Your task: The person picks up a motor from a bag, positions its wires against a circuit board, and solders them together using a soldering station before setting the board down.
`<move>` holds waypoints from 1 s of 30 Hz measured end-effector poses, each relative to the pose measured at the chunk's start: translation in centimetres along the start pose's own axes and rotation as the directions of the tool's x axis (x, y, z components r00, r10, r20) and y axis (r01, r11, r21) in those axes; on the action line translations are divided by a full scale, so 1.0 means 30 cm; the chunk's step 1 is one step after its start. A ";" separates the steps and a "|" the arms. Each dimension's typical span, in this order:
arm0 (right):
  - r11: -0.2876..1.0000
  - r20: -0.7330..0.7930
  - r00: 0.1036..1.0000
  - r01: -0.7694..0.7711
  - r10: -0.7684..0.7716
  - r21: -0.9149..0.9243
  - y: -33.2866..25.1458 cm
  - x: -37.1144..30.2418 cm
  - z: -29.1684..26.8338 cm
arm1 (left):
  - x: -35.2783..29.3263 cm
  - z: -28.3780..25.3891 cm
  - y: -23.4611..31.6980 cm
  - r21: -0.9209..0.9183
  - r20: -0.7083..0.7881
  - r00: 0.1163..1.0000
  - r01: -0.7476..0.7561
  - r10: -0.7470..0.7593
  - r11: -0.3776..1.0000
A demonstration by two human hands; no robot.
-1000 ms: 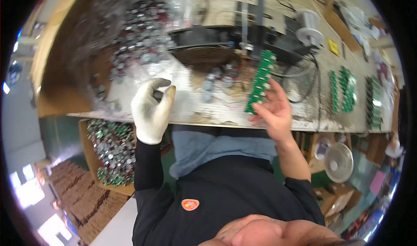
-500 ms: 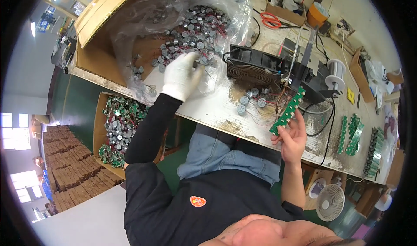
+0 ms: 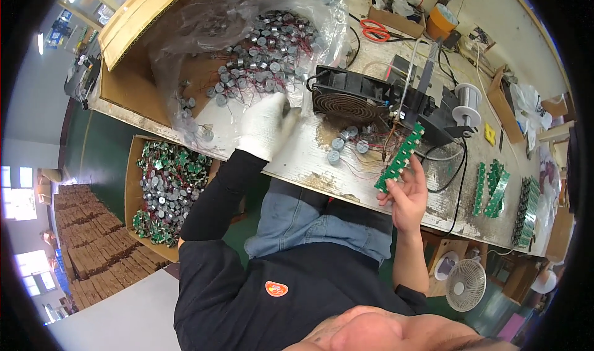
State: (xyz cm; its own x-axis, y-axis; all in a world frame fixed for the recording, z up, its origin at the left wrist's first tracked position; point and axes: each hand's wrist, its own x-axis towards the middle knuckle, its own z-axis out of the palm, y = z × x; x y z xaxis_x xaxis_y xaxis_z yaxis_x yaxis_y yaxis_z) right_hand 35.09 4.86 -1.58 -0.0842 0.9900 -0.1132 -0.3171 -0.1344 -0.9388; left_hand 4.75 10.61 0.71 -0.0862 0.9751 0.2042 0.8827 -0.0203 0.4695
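My left hand (image 3: 265, 127), in a white glove, is over the white bench top just in front of a heap of small round grey motors (image 3: 263, 57) with thin red wires. Its fingers are curled inward, and whatever they may hold is hidden. Between the thumb and fingers of my bare right hand (image 3: 408, 193) is a narrow green circuit board (image 3: 401, 158), tilted up beside a soldering stand (image 3: 424, 97). A few loose motors (image 3: 337, 144) lie with their wires between my two hands, in front of a black square fan (image 3: 349, 97).
The motor heap lies on clear plastic (image 3: 213, 32) spilling from a cardboard box (image 3: 133, 94). A solder spool (image 3: 467, 103) stands right of the fan. More green boards (image 3: 497, 190) lie at the right. Below the bench's left edge is a carton (image 3: 131, 190) of boards and motors.
My left hand has drawn back from the motor heap, toward me and slightly right. My right hand keeps the circuit board in nearly the same place. The whole view has shifted a little.
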 end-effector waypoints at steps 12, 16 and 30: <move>1.000 0.015 1.000 -0.015 0.015 0.017 0.006 -0.004 -0.004 | -0.058 -0.035 0.001 -0.749 0.066 0.942 0.265 -0.330 0.607; 1.000 0.036 0.999 -0.025 0.026 -0.018 -0.002 0.004 -0.008 | -0.086 -0.034 0.007 -0.899 0.061 0.917 0.222 -0.394 0.378; 0.998 0.047 0.998 -0.039 0.037 0.043 0.000 -0.001 -0.004 | -0.235 0.063 0.203 -0.827 0.165 0.954 0.271 -0.249 0.493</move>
State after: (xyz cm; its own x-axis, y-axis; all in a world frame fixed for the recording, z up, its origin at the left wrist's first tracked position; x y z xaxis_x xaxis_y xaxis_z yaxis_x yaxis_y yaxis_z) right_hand 35.20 4.84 -1.63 -0.1402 0.9813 -0.1320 -0.3539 -0.1742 -0.9189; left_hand 11.60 4.02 0.50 -0.2259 0.9721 -0.0638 0.0294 0.0722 0.9970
